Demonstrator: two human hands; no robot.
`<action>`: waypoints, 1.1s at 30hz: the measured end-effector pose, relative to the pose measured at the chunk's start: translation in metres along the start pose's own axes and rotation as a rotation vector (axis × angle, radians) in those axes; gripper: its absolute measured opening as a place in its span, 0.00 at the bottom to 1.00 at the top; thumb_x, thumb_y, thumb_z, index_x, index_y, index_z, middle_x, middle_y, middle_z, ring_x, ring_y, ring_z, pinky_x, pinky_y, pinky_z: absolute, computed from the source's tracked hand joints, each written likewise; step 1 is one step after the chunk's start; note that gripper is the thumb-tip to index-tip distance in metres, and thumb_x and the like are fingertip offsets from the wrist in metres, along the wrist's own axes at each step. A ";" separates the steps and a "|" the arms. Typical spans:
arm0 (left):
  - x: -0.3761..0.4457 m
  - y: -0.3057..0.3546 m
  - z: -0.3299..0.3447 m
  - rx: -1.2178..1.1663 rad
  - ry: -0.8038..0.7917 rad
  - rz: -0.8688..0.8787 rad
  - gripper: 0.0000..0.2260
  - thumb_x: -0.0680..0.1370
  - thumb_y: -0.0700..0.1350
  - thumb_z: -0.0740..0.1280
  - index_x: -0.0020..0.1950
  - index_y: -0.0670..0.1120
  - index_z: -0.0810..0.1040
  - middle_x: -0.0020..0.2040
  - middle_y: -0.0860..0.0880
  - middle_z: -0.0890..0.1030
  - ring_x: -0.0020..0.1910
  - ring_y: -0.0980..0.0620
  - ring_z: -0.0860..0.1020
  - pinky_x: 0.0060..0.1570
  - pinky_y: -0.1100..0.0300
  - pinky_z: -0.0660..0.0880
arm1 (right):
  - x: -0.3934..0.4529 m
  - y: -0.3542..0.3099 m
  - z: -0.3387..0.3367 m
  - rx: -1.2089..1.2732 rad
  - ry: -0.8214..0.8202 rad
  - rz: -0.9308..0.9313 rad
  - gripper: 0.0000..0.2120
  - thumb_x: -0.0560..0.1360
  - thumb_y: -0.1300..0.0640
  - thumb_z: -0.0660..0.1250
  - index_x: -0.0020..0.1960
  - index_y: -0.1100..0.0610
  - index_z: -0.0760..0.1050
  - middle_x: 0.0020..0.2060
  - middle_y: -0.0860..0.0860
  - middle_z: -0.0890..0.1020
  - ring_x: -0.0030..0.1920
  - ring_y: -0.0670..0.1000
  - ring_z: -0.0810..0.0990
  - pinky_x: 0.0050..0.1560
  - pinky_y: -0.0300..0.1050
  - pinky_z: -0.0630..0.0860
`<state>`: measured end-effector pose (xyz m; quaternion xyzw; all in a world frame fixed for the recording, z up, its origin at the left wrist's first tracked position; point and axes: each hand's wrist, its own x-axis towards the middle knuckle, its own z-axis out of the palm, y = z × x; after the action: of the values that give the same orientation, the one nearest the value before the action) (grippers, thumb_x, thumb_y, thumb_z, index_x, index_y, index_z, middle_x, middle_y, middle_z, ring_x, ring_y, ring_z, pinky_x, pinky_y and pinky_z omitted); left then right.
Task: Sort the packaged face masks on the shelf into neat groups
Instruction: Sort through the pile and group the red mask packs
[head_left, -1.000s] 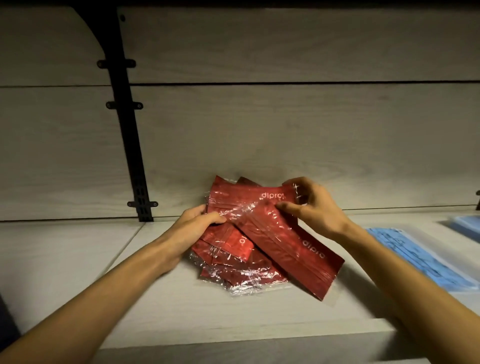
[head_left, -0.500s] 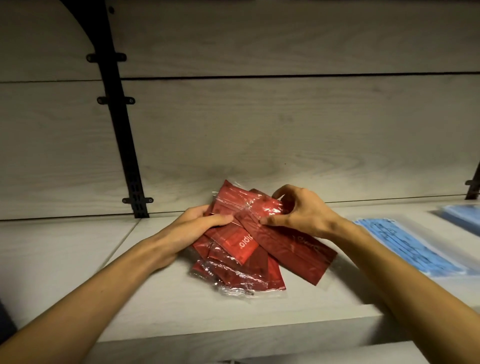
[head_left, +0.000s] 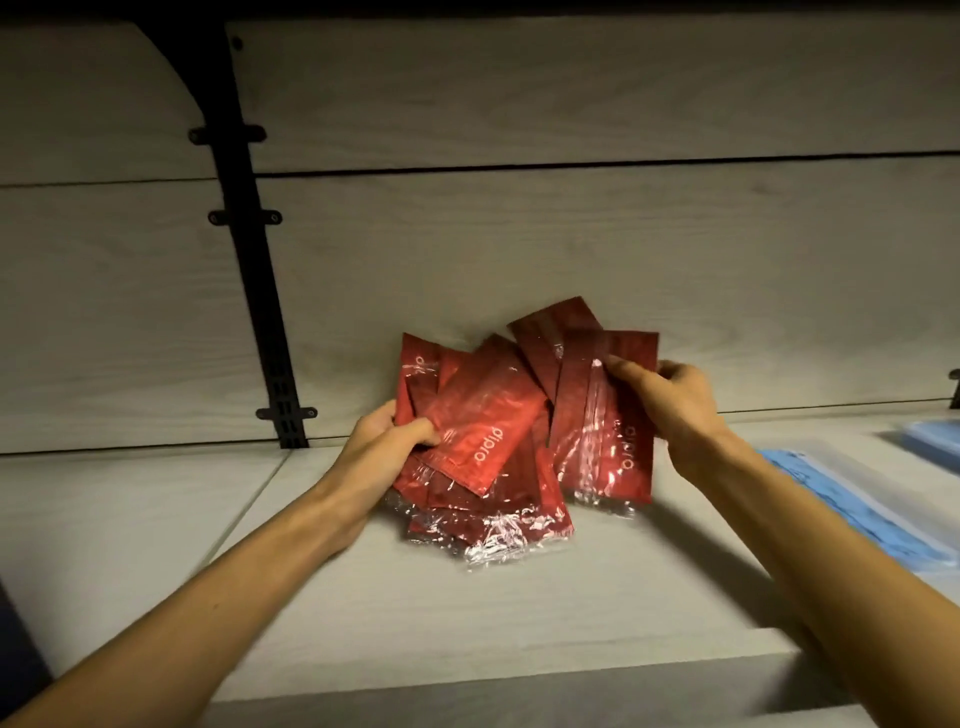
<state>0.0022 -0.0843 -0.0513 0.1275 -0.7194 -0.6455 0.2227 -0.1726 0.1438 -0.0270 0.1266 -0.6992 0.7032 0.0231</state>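
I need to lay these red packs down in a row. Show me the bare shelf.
Bare shelf lies left of the left hand, up to the black bracket, and along the front edge before the red packs. Right of the right hand it is crowded: blue masks.

A shop or stockroom display, pale wood-look shelf (head_left: 467, 613) and back panels (head_left: 571, 249), black slotted upright rail (head_left: 260, 312) with brackets, many identical sealed red mask packets (head_left: 483, 431), blue mask packs (head_left: 852, 509) laid further right
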 end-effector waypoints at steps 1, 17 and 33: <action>0.000 0.000 0.000 -0.010 0.042 0.038 0.06 0.76 0.40 0.69 0.52 0.46 0.79 0.46 0.41 0.86 0.42 0.47 0.83 0.44 0.49 0.80 | -0.002 -0.002 0.001 0.093 -0.055 0.086 0.19 0.72 0.52 0.78 0.54 0.66 0.81 0.40 0.57 0.85 0.31 0.50 0.83 0.33 0.42 0.80; -0.003 0.002 0.005 -0.068 0.153 0.126 0.10 0.78 0.36 0.67 0.57 0.46 0.77 0.46 0.45 0.86 0.41 0.47 0.84 0.43 0.50 0.82 | -0.017 -0.020 0.007 0.614 -0.373 0.242 0.11 0.81 0.54 0.64 0.59 0.59 0.79 0.40 0.54 0.86 0.33 0.49 0.85 0.31 0.42 0.81; -0.015 -0.004 0.018 -0.005 -0.245 0.068 0.29 0.72 0.43 0.78 0.70 0.51 0.72 0.60 0.49 0.85 0.59 0.49 0.84 0.56 0.56 0.81 | -0.030 0.010 0.029 0.154 -0.504 0.413 0.20 0.71 0.53 0.77 0.58 0.63 0.81 0.51 0.62 0.86 0.44 0.59 0.86 0.50 0.54 0.84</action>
<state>0.0059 -0.0623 -0.0589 0.0223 -0.7435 -0.6501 0.1552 -0.1418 0.1196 -0.0430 0.1533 -0.6387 0.6903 -0.3032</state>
